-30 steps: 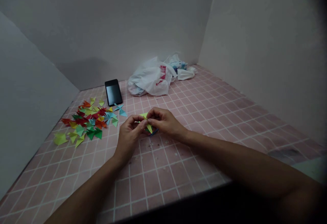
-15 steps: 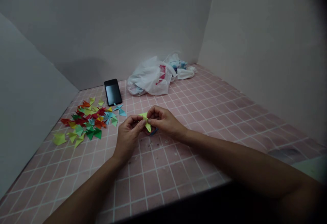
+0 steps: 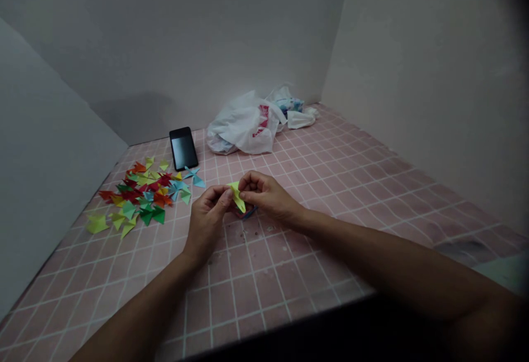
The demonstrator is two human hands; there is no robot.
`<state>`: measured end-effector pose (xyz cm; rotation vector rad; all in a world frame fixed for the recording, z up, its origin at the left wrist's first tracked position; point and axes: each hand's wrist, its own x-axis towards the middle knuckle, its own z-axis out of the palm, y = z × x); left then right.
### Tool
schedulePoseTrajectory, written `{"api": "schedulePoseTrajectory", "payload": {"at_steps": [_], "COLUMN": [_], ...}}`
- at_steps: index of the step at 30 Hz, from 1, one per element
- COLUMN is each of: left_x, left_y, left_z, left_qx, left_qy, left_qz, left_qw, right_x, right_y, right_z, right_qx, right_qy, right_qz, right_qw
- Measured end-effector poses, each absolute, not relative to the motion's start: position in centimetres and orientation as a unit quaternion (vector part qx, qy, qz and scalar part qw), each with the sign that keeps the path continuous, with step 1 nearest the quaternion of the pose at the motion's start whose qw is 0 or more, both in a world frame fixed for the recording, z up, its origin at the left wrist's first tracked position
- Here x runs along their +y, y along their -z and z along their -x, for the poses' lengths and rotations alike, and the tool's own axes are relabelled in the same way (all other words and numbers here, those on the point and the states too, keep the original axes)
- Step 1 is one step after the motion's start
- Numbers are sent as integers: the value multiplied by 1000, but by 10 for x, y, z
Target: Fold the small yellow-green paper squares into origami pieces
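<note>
A small yellow-green piece of folded paper (image 3: 237, 196) is pinched between my two hands above the middle of the table. My left hand (image 3: 210, 213) grips its left edge between thumb and forefinger. On the other side, my right hand (image 3: 268, 196) pinches it with bent fingers. Beneath the paper, partly hidden by my hands, lies a dark, bluish-rimmed item (image 3: 248, 213) that I cannot make out. To the left spreads a pile of folded paper pieces (image 3: 144, 194) in red, orange, yellow, green and blue.
A black smartphone (image 3: 183, 148) leans at the back, behind the paper pile. White plastic bags (image 3: 243, 122) with a blue-patterned packet (image 3: 292, 104) lie against the back wall. A pink checked cloth (image 3: 314, 263) covers the table, with walls on three sides.
My left thumb has shifted slightly off the paper's middle, so more of the yellow-green paper shows. Both hands stay in nearly the same place.
</note>
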<state>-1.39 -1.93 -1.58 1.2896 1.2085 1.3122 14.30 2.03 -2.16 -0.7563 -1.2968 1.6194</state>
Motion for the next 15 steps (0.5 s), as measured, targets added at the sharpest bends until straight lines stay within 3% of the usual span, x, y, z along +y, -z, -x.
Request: {"api": "schedulePoseTrajectory", "payload": {"at_steps": [5, 11, 15], "left_x": [-22, -25, -26], "left_y": [10, 5, 5], "left_z": [13, 13, 13], "left_qx": [532, 567, 561], "left_qy": [-523, -485, -471], "left_qz": [-567, -634, -669], "left_qw": [349, 203, 130], "right_x": [20, 15, 13], "right_y": [24, 26, 27], "right_z": [-142, -140, -140], "right_qx": [-554, -660, -675], "right_qy": [-640, -514, -498], "right_qz": [303, 313, 315], "right_qw": [437, 449, 444]}}
